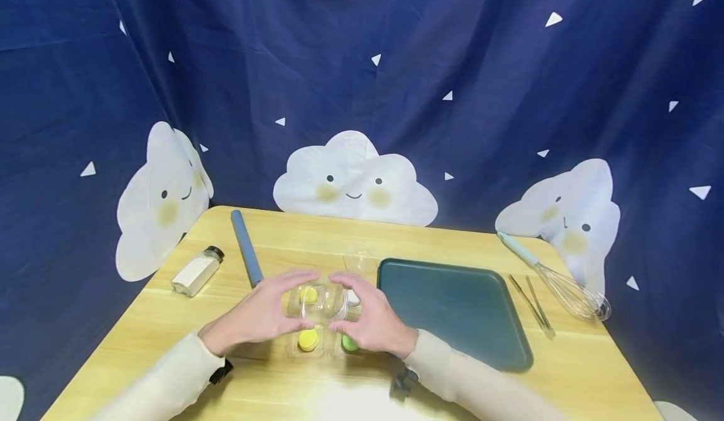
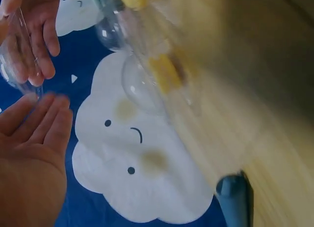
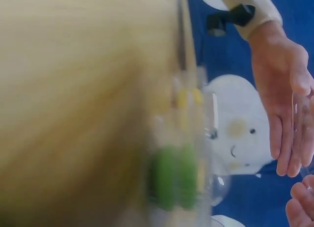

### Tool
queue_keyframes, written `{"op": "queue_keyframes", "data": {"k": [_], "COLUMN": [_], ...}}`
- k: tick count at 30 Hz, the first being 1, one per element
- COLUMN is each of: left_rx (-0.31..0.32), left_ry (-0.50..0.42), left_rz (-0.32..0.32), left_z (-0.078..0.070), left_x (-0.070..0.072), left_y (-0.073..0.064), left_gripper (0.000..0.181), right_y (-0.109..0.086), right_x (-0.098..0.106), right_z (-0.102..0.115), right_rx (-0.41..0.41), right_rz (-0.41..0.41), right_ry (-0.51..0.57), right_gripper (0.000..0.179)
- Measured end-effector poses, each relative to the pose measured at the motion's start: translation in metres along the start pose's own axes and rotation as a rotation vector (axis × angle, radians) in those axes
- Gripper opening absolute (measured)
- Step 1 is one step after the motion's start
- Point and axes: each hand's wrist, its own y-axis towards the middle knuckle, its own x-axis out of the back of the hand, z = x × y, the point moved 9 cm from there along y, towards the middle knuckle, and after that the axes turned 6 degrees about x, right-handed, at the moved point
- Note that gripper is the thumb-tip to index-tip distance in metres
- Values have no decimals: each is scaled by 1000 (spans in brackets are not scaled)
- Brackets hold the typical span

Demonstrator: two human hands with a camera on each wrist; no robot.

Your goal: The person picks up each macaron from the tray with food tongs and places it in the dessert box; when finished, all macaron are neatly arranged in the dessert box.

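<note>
Between both hands, a clear plastic lid [image 1: 323, 305] with domed bulges is held above the table. My left hand [image 1: 264, 313] grips its left edge, thumb on the near side and fingers on the far side. Its right edge is gripped the same way by my right hand [image 1: 378, 318]. Below is a clear plastic tray [image 1: 294, 349] with macarons in its compartments: a yellow macaron [image 1: 308, 340] in front, another behind it, a green macaron [image 1: 349, 344] partly hidden by my right hand, and a white macaron [image 1: 353, 298] behind. In the right wrist view the green macaron [image 3: 174, 178] is blurred.
A dark green baking tray [image 1: 452, 314] lies right of the macarons, with tongs [image 1: 534, 305] and a whisk [image 1: 557, 279] beyond. At the left are a blue rolling pin [image 1: 246, 245] and a black-capped jar [image 1: 198, 271] of white powder. Another clear domed piece [image 1: 359, 258] lies behind.
</note>
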Motion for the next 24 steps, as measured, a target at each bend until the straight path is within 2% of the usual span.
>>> {"op": "queue_keyframes", "data": {"k": [3, 7, 10, 17, 21, 24], "left_rx": [15, 32, 53, 99, 134, 130], "left_ry": [35, 60, 57, 10, 31, 52], "left_rz": [32, 50, 55, 118, 150, 159], "left_z": [4, 10, 17, 29, 32, 32], "left_x": [-5, -9, -10, -18, -23, -26], "left_y": [-10, -23, -30, -35, -37, -36], "left_gripper": [79, 77, 77, 75, 76, 78], "right_y": [-4, -8, -8, -11, -13, -13], "right_x": [-12, -26, -32, -47, -53, -56], "right_z": [7, 12, 13, 12, 11, 11], "right_rx": [-9, -34, -47, -83, -79, -77], "right_rz": [73, 187, 228, 307, 344, 362], "right_ry": [-58, -77, -89, -145, -186, -210], "right_gripper": [84, 82, 80, 77, 78, 78]}}
